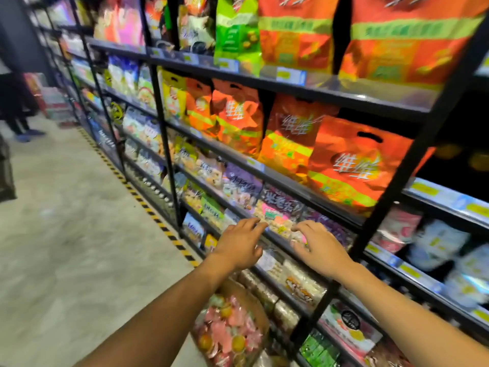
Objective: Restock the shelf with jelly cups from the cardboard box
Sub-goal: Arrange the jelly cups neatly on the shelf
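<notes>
Both hands were held out toward the shelf, the left hand at 9 o'clock of the right hand, fingers loosely spread, nothing gripped. The jelly cups were seen in the cardboard box at 6 o'clock, beneath the forearms.

"维维" on orange bags

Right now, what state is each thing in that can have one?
Left grip: open, fingers straight, holding nothing.
Right grip: fingers bent over packets; hold unclear.
Box: open.
Jelly cups: piled in the box, none picked up.
Shelf: stocked.
</notes>
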`<control>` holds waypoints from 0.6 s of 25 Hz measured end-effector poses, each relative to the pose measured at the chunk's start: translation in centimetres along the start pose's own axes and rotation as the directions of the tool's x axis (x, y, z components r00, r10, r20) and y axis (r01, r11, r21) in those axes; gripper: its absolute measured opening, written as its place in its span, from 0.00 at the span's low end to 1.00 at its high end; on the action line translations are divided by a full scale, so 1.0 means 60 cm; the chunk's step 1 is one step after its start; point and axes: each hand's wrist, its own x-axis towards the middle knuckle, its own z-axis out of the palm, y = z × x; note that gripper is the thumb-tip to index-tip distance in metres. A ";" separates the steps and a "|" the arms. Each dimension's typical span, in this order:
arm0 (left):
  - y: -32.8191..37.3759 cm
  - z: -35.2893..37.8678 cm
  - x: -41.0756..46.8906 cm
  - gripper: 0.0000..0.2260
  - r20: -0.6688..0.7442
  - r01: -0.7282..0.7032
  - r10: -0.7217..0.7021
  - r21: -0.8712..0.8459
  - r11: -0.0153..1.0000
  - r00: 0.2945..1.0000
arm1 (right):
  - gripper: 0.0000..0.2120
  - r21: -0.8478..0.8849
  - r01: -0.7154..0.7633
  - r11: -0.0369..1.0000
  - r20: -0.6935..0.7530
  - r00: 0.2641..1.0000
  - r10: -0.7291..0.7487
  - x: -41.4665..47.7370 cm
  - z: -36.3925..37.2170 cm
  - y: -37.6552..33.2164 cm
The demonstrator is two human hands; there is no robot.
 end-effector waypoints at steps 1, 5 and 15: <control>-0.026 0.024 -0.016 0.28 0.036 0.048 -0.049 0.010 0.999 0.998 | 0.21 0.021 0.011 1.000 0.053 0.999 -0.012 0.019 0.038 -0.004; -0.119 0.124 -0.064 0.29 0.185 0.236 -0.235 0.016 0.972 0.954 | 0.23 0.085 0.018 0.996 0.281 0.959 -0.042 0.088 0.177 -0.007; -0.222 0.401 -0.080 0.29 0.504 0.554 -0.479 0.000 0.832 0.719 | 0.18 0.242 -0.148 0.959 0.616 0.787 -0.034 0.209 0.485 0.055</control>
